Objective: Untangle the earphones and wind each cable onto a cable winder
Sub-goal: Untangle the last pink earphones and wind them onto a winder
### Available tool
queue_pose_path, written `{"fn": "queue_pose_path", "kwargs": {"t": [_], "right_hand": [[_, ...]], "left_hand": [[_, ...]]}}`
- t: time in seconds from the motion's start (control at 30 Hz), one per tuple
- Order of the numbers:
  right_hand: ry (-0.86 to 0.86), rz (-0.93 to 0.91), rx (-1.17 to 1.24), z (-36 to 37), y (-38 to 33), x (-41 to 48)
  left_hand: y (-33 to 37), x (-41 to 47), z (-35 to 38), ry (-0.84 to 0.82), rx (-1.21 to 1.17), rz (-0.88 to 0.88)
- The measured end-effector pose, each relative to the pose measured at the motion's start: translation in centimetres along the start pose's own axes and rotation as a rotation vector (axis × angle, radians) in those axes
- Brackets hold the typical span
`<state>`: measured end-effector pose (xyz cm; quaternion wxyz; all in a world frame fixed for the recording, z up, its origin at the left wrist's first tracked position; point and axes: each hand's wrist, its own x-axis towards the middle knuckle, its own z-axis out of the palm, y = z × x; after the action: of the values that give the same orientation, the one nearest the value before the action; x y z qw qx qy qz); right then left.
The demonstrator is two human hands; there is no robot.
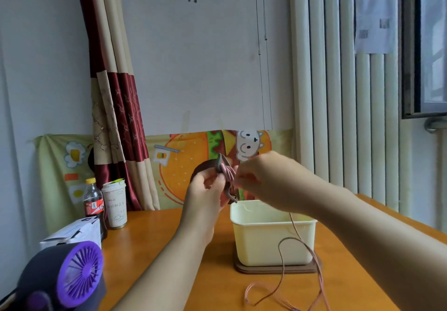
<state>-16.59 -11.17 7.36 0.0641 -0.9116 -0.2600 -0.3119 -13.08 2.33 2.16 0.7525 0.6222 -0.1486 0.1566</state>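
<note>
My left hand is raised above the table and grips a dark grey cable winder with several turns of pink earphone cable wrapped on it. Close on its right, my right hand pinches the pink cable at the winder. From there the loose cable hangs down past the cream tub and lies in loops on the table's front part. The earbuds are not visible.
A cream plastic tub stands on a brown lid on the orange wooden table. At the left are a purple fan, a white box, a cola bottle and a paper cup. A curtain and wall stand behind.
</note>
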Motion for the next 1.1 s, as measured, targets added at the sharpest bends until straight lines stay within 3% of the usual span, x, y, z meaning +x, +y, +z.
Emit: {"fn": "queue_pose_path", "kwargs": {"t": [0.2, 0.43, 0.57, 0.8, 0.97, 1.1], "right_hand": [[0.154, 0.127, 0.131, -2.6, 1.6, 1.2], [0.147, 0.169, 0.389, -2.5, 3.1, 1.4], [0.123, 0.318, 0.772, -0.9, 3.5, 0.2], [-0.003, 0.453, 1.268, 0.9, 3.6, -0.5], [0.055, 0.47, 1.256, 1.6, 4.4, -0.1], [-0.041, 0.508, 1.267, 3.0, 4.1, -0.4]], "left_hand": [[-0.8, -0.4, -0.2, -0.156, 0.306, 0.172], [0.0, -1.6, -0.2, -0.432, 0.203, 0.134], [0.1, -2.1, -0.1, -0.509, 0.052, 0.1], [-0.1, -2.0, -0.1, -0.54, -0.092, -0.003], [0.0, -1.8, -0.2, -0.558, -0.097, -0.027], [0.6, -1.5, 0.0, -0.498, -0.173, -0.051]]}}
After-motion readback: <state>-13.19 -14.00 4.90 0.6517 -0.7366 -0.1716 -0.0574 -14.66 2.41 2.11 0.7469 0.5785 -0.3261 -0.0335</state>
